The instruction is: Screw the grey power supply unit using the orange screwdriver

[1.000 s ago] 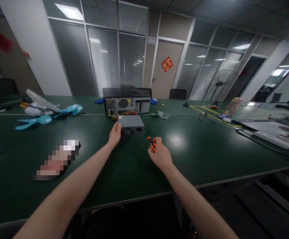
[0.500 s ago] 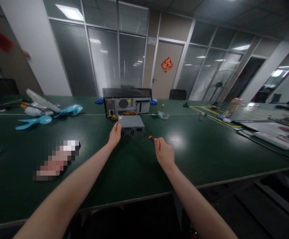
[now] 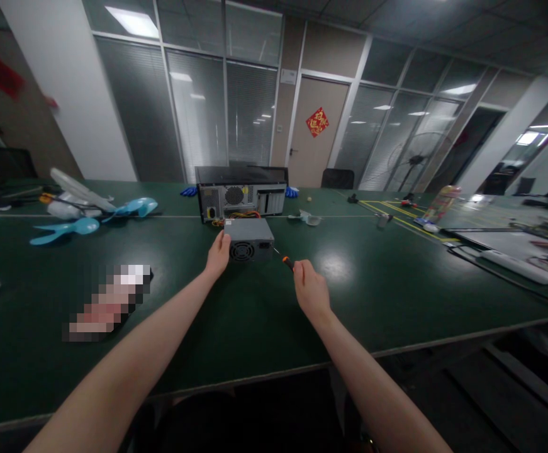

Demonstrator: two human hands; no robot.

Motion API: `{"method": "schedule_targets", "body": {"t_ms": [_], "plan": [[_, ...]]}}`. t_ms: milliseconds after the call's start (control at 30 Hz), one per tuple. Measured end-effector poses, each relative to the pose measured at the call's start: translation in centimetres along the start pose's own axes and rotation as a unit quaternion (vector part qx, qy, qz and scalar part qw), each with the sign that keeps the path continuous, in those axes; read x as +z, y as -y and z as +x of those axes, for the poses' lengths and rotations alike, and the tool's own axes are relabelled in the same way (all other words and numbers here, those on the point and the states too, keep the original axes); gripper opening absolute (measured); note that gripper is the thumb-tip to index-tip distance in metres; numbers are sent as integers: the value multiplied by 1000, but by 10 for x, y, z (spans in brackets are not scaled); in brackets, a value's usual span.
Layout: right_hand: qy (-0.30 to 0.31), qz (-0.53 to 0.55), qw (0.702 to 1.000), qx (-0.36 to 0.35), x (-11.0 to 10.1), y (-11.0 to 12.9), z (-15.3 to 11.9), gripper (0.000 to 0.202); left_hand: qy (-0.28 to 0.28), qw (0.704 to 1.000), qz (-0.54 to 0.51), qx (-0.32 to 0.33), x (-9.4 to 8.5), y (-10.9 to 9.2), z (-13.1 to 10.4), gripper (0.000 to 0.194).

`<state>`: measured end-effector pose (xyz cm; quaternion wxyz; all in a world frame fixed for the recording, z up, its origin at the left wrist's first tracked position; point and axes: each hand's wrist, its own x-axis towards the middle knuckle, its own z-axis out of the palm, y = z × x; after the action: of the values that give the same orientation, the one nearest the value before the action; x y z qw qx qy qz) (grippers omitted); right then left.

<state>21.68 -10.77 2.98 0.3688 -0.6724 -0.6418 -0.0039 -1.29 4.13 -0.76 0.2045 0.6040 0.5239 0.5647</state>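
Note:
A grey computer power supply (image 3: 250, 231) stands on the green table, its fan grille and socket side facing me. My left hand (image 3: 218, 257) grips its left edge, thumb on the near side; the other fingers are mostly hidden. In my right hand (image 3: 311, 288) is a screwdriver (image 3: 287, 260) with an orange and black handle, fingers closed round it. Its thin shaft points up and left to the lower right corner of the power supply; whether the tip touches a screw is too small to tell. Right behind lies a black computer case (image 3: 240, 196), with coloured wires between the two.
Light blue fan blades (image 3: 73, 229) and a pixelated object (image 3: 111, 305) lie to the left. A small clear plastic bag (image 3: 306, 218) is right of the case. Farther right are a power strip (image 3: 519, 267) and cables. The table's front edge (image 3: 255, 379) runs below my arms.
The screwdriver handle has turned slightly in my right hand, which has barely shifted. My left hand and the power supply stay in place.

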Motion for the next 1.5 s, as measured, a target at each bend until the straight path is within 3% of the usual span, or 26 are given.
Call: {"method": "schedule_targets", "body": {"t_ms": [133, 333, 533, 633, 800, 1033, 1133, 1367, 1500], "plan": [[-42, 55, 995, -69, 1, 0, 1, 27, -2, 1000, 2, 2, 1, 1, 0, 59], [6, 90, 996, -13, 2, -1, 1, 33, -2, 1000, -2, 2, 0, 2, 0, 59], [-70, 85, 992, -61, 0, -1, 2, 31, -1, 1000, 1, 6, 0, 0, 0, 59], [-28, 85, 996, -31, 2, -2, 3, 31, -2, 1000, 1, -10, 0, 0, 0, 60], [20, 10, 1000, 1, -2, 4, 4, 34, 4, 1000, -5, -12, -1, -1, 0, 60], [19, -112, 984, -137, -9, 42, 10, 25, 8, 1000, -8, -15, -2, -3, -1, 59], [22, -139, 981, -134, -6, 48, 11, 37, 10, 1000, -8, -12, -2, -2, 0, 58], [-14, -176, 983, -41, -1, 21, 14, 56, 9, 1000, -8, -8, -1, 0, 1, 59], [-23, -183, 981, -64, 2, 10, 16, 52, 5, 1000, -11, -1, -1, -2, 0, 58]]}}
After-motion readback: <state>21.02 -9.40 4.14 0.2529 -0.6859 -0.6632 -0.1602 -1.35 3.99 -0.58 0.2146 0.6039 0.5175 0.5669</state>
